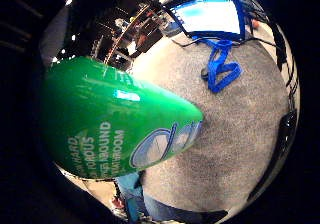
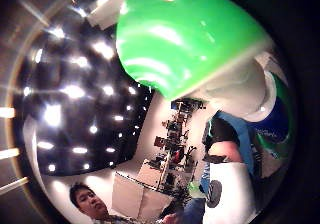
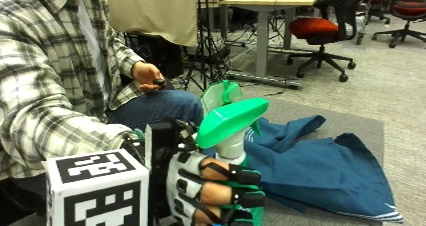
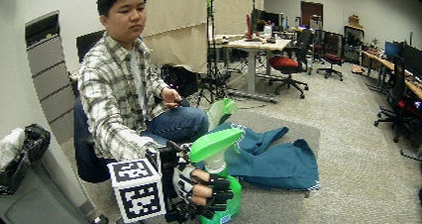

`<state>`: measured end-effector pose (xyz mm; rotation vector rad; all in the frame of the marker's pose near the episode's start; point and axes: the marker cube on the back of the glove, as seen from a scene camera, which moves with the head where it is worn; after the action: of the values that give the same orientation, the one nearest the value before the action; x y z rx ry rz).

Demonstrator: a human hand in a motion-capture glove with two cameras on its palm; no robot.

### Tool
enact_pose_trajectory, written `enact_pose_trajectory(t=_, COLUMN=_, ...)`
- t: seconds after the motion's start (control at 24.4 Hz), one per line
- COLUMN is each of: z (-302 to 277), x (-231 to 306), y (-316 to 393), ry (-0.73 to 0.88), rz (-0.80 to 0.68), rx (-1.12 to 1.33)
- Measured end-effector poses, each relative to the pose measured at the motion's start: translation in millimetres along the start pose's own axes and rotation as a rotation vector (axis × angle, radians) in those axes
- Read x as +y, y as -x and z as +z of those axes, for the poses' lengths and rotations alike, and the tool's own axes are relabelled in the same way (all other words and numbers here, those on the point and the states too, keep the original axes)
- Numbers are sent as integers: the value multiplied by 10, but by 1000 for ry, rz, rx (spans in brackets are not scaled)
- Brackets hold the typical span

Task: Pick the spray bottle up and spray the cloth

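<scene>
Hand [image 3: 213, 186]: your fingers wrap the upright bottle [image 3: 229, 131].
Cloth [image 3: 319, 166]: lies just beyond the nozzle; aim there.

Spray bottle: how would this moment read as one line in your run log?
phase: bottle picked up | right hand: grips green spray bottle | nozzle: toward blue cloth | cloth: crumpled on grey mat | spray: none visible
</scene>
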<state>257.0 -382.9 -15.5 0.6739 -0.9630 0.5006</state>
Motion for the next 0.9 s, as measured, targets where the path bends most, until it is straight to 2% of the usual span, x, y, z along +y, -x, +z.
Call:
enact_pose_trajectory(t=0.37, z=36, x=-188, y=83, ry=-118, rz=-35, rx=-3)
enact_pose_trajectory(t=0.9, z=76, x=-308, y=105, ry=-327, rz=-5, rx=67)
